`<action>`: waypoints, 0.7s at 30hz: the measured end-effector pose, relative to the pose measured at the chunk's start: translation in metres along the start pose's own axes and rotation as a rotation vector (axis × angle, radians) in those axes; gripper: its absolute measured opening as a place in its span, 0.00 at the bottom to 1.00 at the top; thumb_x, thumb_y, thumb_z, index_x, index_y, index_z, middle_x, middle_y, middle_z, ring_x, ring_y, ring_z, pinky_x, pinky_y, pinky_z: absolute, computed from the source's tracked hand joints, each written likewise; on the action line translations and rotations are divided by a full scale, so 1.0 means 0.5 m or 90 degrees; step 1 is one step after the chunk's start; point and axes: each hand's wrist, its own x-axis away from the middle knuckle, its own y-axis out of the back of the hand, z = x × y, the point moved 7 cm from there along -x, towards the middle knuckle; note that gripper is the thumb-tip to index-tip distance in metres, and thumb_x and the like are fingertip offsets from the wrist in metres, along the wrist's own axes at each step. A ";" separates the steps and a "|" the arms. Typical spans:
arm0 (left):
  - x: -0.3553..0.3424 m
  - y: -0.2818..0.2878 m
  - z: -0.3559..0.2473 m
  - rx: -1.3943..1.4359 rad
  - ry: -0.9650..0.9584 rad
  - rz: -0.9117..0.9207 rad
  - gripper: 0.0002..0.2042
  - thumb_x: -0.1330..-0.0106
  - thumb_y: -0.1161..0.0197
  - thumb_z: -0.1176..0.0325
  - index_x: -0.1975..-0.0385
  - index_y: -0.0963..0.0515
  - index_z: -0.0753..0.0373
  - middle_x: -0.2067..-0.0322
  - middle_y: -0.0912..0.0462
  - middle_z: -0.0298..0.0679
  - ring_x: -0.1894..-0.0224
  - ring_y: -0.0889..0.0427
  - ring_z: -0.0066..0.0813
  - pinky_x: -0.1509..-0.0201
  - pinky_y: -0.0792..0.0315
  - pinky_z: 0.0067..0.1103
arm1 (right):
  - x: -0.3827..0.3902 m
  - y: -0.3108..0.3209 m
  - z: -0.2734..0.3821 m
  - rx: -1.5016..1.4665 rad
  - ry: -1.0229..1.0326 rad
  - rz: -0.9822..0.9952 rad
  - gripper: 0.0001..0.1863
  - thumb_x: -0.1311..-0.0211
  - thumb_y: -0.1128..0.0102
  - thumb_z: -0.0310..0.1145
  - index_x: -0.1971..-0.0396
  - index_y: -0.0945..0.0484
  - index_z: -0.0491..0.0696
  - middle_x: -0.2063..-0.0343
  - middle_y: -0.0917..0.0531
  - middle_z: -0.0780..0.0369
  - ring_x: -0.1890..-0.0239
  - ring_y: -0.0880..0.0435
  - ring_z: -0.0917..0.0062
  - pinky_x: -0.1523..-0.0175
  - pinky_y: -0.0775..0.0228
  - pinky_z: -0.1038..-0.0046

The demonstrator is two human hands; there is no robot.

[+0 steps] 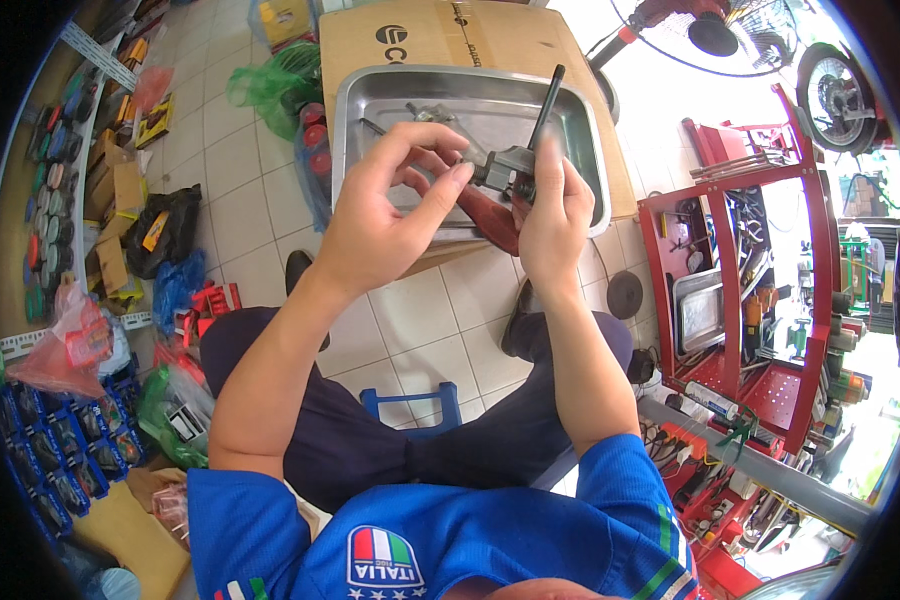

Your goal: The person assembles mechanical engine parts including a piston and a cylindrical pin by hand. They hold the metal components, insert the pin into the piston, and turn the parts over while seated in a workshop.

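A dark grey, blocky metal part (510, 170) is held up over the steel tray, with a long black rod (548, 105) slanting upward from it. My right hand (555, 225) grips the block from the right, its thumb lying along the side by the rod. The thumb and index finger of my left hand (385, 205) pinch the part's left end, while the other fingers are curled. Just below the block, a dark red rounded piece (490, 220) shows between my hands; whether it joins the block I cannot tell. Small clear and metal bits (435, 115) lie in the tray.
The steel tray (450, 71) rests on a cardboard box (530, 35). Left of it are a green plastic bag (270, 90) and red-topped containers (316, 140). A red tool rack (735, 290) stands right, a fan (715, 35) beyond. A blue stool (440, 405) shows between my legs.
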 end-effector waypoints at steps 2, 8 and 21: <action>0.004 0.001 0.008 0.007 0.009 0.003 0.09 0.34 0.38 0.72 0.55 0.25 0.64 0.68 0.20 0.35 0.68 0.22 0.19 0.64 0.29 0.17 | 0.001 -0.003 0.001 0.018 0.007 0.008 0.21 0.24 0.54 0.44 0.73 0.25 0.45 0.82 0.29 0.72 0.82 0.36 0.91 0.78 0.47 0.85; 0.013 0.002 0.019 0.045 0.162 0.012 0.09 0.29 0.40 0.67 0.56 0.24 0.65 0.78 0.23 0.33 0.79 0.28 0.14 0.77 0.36 0.14 | 0.016 -0.018 0.032 0.115 0.060 0.051 0.21 0.24 0.55 0.41 0.75 0.28 0.42 0.81 0.32 0.71 0.76 0.38 0.89 0.72 0.45 0.81; 0.001 -0.001 0.005 -0.024 0.001 0.000 0.11 0.33 0.38 0.71 0.53 0.25 0.63 0.60 0.20 0.35 0.63 0.21 0.21 0.61 0.29 0.18 | 0.000 0.001 -0.004 0.019 0.013 0.001 0.21 0.24 0.55 0.44 0.73 0.25 0.45 0.82 0.29 0.71 0.81 0.36 0.91 0.77 0.47 0.84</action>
